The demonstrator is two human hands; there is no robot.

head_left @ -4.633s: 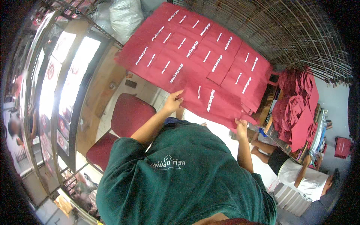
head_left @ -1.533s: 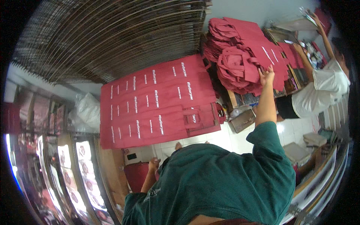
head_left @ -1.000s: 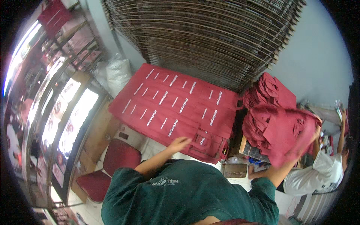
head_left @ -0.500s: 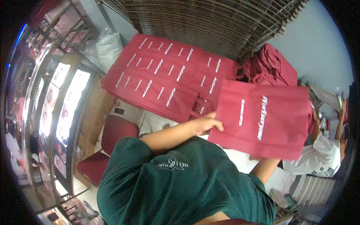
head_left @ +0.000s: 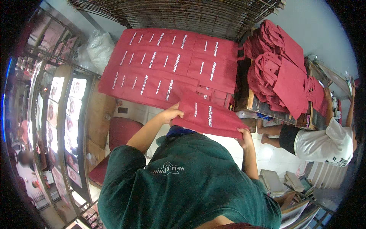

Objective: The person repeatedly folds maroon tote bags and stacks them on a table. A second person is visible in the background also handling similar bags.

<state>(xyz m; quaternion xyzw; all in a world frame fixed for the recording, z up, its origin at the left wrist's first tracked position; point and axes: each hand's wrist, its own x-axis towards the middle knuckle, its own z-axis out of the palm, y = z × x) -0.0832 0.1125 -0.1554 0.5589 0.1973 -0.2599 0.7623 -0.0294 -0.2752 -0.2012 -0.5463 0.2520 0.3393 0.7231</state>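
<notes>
Between my two hands I hold a dark red fabric bag with white print on its face. My left hand pinches its left edge, fingers closed. At the opposite corner, my right hand grips the lower right edge, thumb on top. The bag is tilted, its far side close to the near edge of a broad surface covered in rows of flat red printed bags. Whether the bag touches that surface I cannot tell.
Heaped red bags lie on a table at the right, where a person in a white shirt works. A red chair stands at my left. Slatted racks rise at the back, near a white plastic sack.
Both hands have brought the bag from the right over to the left, toward the rows of bags. It is tilted more, and my right hand now shows at its edge.
</notes>
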